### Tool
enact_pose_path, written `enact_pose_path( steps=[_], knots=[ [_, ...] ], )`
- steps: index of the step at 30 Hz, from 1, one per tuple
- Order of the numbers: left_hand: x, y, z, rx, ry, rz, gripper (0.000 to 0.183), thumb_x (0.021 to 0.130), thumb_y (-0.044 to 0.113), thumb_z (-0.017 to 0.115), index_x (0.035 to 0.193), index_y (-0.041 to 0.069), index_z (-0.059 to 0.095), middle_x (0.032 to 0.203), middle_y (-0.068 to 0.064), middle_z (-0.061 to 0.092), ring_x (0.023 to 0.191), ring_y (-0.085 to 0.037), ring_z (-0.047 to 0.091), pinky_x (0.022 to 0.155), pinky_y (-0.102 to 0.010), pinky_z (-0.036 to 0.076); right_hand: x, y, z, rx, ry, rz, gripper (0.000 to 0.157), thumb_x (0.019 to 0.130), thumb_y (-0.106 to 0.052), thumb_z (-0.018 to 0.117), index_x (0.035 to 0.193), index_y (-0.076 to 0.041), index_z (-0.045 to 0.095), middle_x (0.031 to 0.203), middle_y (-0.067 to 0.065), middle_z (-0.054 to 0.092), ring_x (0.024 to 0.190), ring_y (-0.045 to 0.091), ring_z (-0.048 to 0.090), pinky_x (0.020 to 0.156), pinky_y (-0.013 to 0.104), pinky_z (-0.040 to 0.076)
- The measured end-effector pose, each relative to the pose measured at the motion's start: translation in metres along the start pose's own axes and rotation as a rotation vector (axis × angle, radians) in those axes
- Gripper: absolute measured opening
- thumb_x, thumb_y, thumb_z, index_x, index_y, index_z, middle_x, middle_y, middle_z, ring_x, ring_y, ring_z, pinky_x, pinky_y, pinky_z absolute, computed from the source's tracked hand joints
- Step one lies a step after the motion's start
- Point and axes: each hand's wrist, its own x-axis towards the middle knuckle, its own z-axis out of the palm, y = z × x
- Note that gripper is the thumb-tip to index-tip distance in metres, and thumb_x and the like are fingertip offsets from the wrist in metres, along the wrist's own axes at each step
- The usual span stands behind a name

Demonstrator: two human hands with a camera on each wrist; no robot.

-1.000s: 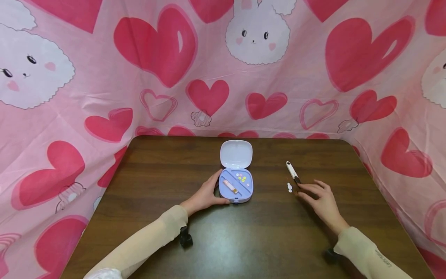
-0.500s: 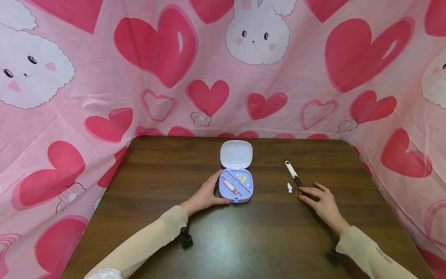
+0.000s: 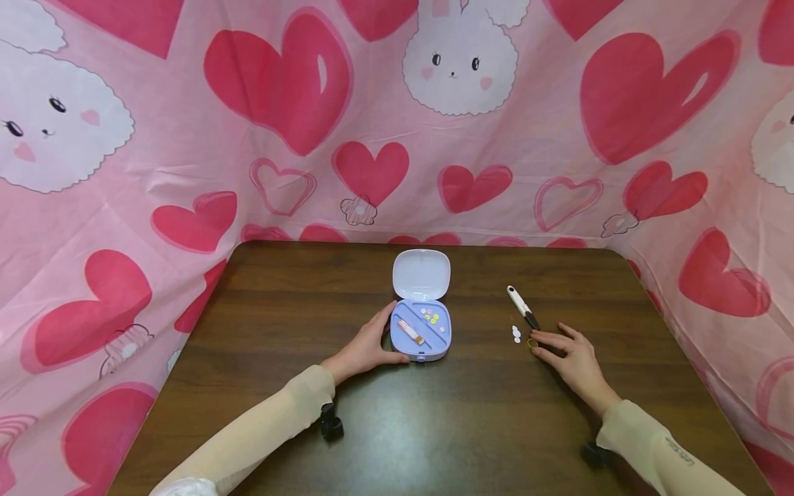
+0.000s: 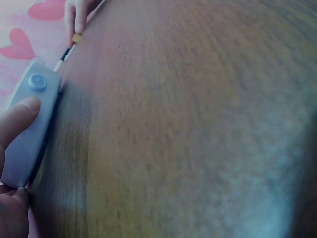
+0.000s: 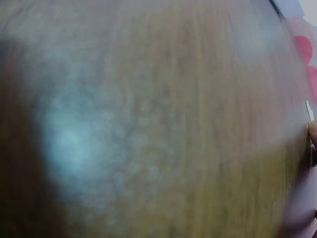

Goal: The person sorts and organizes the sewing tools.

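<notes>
On the table stands a small lavender case [image 3: 437,333] with a flip-up white lid [image 3: 421,274], raised. My left hand [image 3: 367,346] grips the case along its left side, thumb at the front corner. In the left wrist view the thumb lies on its front face, near a round button catch [image 4: 37,82]. Inside are a slim clear and brownish item [image 3: 410,332] in a slanted compartment and several small yellow, white and pink discs [image 3: 432,317]. My right hand [image 3: 578,359] pinches a small yellowish-brown ring [image 3: 531,344] between thumb and index finger, low at the table.
A white and black pen-shaped tool [image 3: 522,306] lies just behind the ring. Several small white discs [image 3: 516,334] lie left of it. The brown wooden table [image 3: 285,289] is bordered by pink heart-patterned cloth [image 3: 298,186] at the back and sides.
The ring, mostly hidden by the right fingertips a second ago, now shows more fully and sits slightly further right. The left hand and case have stayed in place.
</notes>
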Motion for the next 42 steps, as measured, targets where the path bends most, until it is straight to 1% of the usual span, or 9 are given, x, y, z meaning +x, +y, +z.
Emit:
enact_pose_path(
  steps=[10, 17, 22, 29, 35, 39, 42],
  knots=[
    [0.0, 0.001, 0.0, 0.006, 0.001, -0.007, 0.117, 0.081, 0.032, 0.092, 0.167, 0.007, 0.016, 0.171, -0.012, 0.023, 0.155, -0.029, 0.028, 0.123, -0.047, 0.03, 0.0, 0.001, 0.0, 0.007, 0.0, 0.028, 0.028, 0.087, -0.013, 0.084, 0.114, -0.004, 0.08, 0.121, 0.022, 0.073, 0.14, 0.055, 0.038, 0.11, 0.075, 0.022],
    [0.0, 0.0, 0.0, 0.003, -0.002, -0.004, 0.118, 0.081, 0.031, 0.093, 0.167, 0.007, 0.015, 0.171, -0.012, 0.023, 0.155, -0.029, 0.028, 0.123, -0.047, 0.03, -0.002, 0.0, 0.0, 0.012, 0.018, 0.052, 0.029, 0.087, -0.013, 0.085, 0.114, -0.005, 0.08, 0.118, 0.022, 0.074, 0.14, 0.054, 0.041, 0.108, 0.074, 0.029],
    [0.001, 0.0, 0.0, -0.004, 0.004, 0.007, 0.119, 0.08, 0.032, 0.093, 0.167, 0.007, 0.015, 0.171, -0.012, 0.024, 0.155, -0.029, 0.029, 0.123, -0.047, 0.031, -0.002, -0.004, -0.001, 0.014, 0.031, 0.088, 0.03, 0.088, -0.016, 0.085, 0.115, -0.005, 0.08, 0.121, 0.022, 0.073, 0.139, 0.053, 0.043, 0.105, 0.075, 0.033],
    [0.001, -0.001, 0.0, 0.0, 0.005, 0.003, 0.118, 0.08, 0.032, 0.093, 0.167, 0.008, 0.016, 0.17, -0.012, 0.024, 0.155, -0.028, 0.029, 0.123, -0.046, 0.031, 0.0, -0.012, -0.001, 0.008, 0.049, 0.074, 0.029, 0.088, -0.014, 0.085, 0.116, -0.006, 0.08, 0.119, 0.02, 0.074, 0.138, 0.05, 0.045, 0.104, 0.074, 0.034],
    [0.002, -0.002, 0.0, -0.007, 0.001, 0.004, 0.118, 0.081, 0.034, 0.092, 0.167, 0.009, 0.015, 0.171, -0.012, 0.024, 0.155, -0.029, 0.029, 0.123, -0.048, 0.031, 0.003, -0.02, 0.0, 0.007, 0.038, 0.082, 0.031, 0.089, -0.018, 0.084, 0.117, -0.007, 0.08, 0.121, 0.019, 0.074, 0.14, 0.048, 0.044, 0.106, 0.074, 0.033],
    [0.002, -0.002, 0.0, -0.011, -0.002, 0.002, 0.119, 0.081, 0.033, 0.092, 0.167, 0.009, 0.014, 0.171, -0.011, 0.023, 0.155, -0.028, 0.03, 0.122, -0.045, 0.033, 0.004, -0.024, 0.001, 0.018, 0.038, 0.07, 0.03, 0.089, -0.017, 0.084, 0.117, -0.007, 0.08, 0.118, 0.019, 0.075, 0.14, 0.047, 0.044, 0.107, 0.073, 0.033],
    [0.001, -0.002, 0.001, -0.011, -0.001, 0.0, 0.118, 0.081, 0.032, 0.092, 0.167, 0.009, 0.015, 0.171, -0.012, 0.023, 0.154, -0.028, 0.03, 0.122, -0.045, 0.033, 0.004, -0.027, 0.003, 0.023, 0.041, 0.057, 0.03, 0.088, -0.015, 0.085, 0.116, -0.007, 0.081, 0.116, 0.018, 0.076, 0.139, 0.047, 0.044, 0.107, 0.072, 0.034]
  ],
)
